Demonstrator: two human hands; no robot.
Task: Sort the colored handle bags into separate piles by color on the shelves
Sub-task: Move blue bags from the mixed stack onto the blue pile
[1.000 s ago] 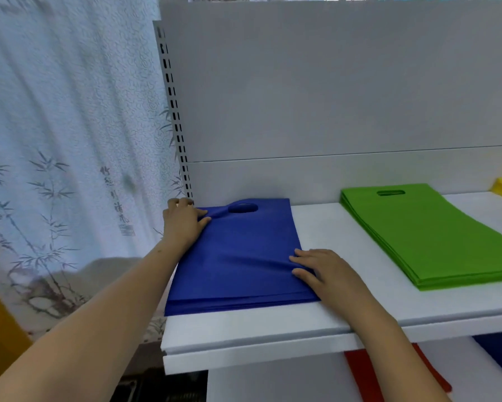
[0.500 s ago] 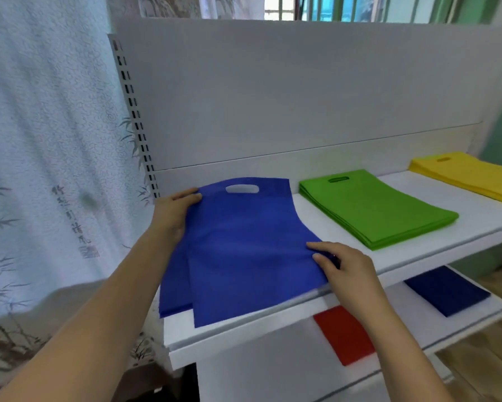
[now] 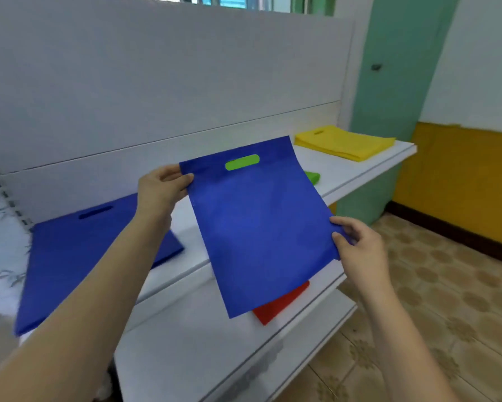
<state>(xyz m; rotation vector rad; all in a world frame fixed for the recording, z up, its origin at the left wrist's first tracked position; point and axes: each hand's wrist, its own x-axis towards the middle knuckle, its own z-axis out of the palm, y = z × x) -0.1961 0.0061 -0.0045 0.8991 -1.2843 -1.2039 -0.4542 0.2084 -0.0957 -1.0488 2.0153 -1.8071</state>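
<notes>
One blue bag (image 3: 261,224) has been lifted off the blue pile (image 3: 78,253) and is now held up in front of the upper shelf (image 3: 357,172). Its top corner is pinched by the left hand (image 3: 162,187), its lower side edge by the right hand (image 3: 360,245). It should be kept flat and laid square on one pile.

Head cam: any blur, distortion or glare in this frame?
Head view: motion blur smears the blue pile and the curtain at the left edge; the held blue bag, pinched by the left hand and right hand, stays fairly sharp; wide-angle bowing bends the shelf edge and the green door frame; lighting soft and even, no glare.
</notes>
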